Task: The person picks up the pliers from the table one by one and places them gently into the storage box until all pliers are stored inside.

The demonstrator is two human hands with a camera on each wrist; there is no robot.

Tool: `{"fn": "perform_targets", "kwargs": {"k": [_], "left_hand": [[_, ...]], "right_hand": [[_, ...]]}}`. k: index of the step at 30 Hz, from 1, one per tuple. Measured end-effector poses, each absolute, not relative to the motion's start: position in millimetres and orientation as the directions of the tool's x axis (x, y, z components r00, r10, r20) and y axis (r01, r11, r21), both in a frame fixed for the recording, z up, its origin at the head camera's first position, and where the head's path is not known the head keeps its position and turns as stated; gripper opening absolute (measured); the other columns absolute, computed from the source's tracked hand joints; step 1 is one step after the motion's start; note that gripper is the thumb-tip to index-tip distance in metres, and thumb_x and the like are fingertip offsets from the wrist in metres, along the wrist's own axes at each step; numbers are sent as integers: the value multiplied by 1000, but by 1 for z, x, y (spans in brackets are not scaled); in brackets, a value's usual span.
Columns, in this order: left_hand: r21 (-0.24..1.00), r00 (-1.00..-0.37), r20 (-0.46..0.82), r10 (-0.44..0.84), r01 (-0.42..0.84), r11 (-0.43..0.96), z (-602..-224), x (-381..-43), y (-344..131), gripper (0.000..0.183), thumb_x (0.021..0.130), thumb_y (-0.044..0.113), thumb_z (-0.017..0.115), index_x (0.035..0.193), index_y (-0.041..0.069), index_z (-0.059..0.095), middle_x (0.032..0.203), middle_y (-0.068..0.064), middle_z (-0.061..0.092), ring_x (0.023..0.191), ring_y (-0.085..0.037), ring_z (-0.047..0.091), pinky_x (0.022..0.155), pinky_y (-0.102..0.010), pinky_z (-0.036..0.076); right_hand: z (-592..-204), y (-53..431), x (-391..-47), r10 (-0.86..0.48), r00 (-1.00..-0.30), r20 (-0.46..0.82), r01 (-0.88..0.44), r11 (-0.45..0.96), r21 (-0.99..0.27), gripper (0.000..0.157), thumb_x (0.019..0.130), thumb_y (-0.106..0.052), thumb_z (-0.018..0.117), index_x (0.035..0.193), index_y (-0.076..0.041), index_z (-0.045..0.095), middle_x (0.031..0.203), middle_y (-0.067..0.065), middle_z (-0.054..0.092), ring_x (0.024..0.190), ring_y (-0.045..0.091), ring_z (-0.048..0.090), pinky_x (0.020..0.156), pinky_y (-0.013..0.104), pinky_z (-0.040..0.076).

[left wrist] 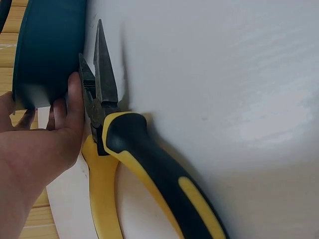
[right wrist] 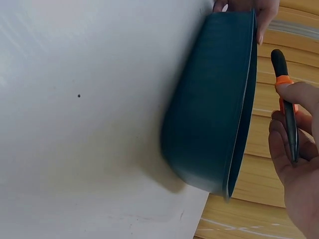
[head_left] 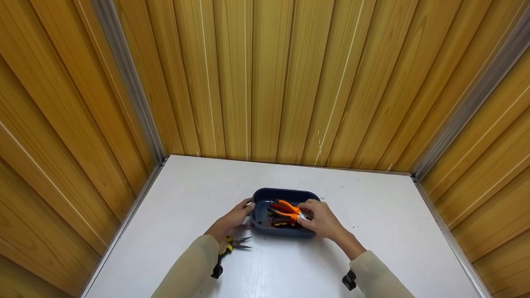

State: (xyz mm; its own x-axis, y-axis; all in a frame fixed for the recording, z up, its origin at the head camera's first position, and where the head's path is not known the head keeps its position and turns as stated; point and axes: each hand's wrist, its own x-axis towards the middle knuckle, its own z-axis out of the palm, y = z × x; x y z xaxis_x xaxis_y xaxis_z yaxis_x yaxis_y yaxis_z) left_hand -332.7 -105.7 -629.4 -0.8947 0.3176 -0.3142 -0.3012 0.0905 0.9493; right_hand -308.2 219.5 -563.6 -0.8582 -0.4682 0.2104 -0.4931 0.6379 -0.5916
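A dark blue plastic bin (head_left: 279,234) stands on the white table. My left hand (head_left: 232,218) grips its left end, thumb at the rim and fingers against the outer wall. Over the bin, my right hand (head_left: 325,220) pinches orange-handled pliers (head_left: 293,216) near their metal head, handles pointing left. In the right wrist view the pliers (right wrist: 283,82) are above the rim, between thumb and fingers. Beneath them in the bin lie tools with dark red handles (head_left: 281,224), partly covered. Needle-nose pliers (left wrist: 132,134) with yellow and black handles lie on the table beside my left wrist.
The white table (head_left: 393,231) ends at wood-patterned panel walls (head_left: 269,82) on the left, back and right. Grey metal posts (head_left: 132,82) stand in the corners. A black strap end (head_left: 350,280) hangs at my right sleeve.
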Motion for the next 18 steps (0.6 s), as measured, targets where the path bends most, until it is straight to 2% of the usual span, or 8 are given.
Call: {"fn": "perform_targets", "kwargs": {"k": [10,18], "left_hand": [[947,-894,-320,315,-305,97,-629,-333,-106,63,114,41,47,168,15,29,167,-20,35,152,-40,36,101,-51,54],[945,-896,-326,302,-319,73,-630,-333,-104,65,113,44,49,168,16,29,165,-19,37,149,-37,41,94,-46,58]], "right_hand": [[-572,226,-319,-422,-876,235,-472,646,-599,30,89,-18,88,117,-10,78,100,-6,68,86,11,61,74,29,54],[-575,227,-327,-387,-893,232,-440,635,-635,28,89,-12,87,115,-6,79,97,-2,69,88,12,64,77,31,57]]}}
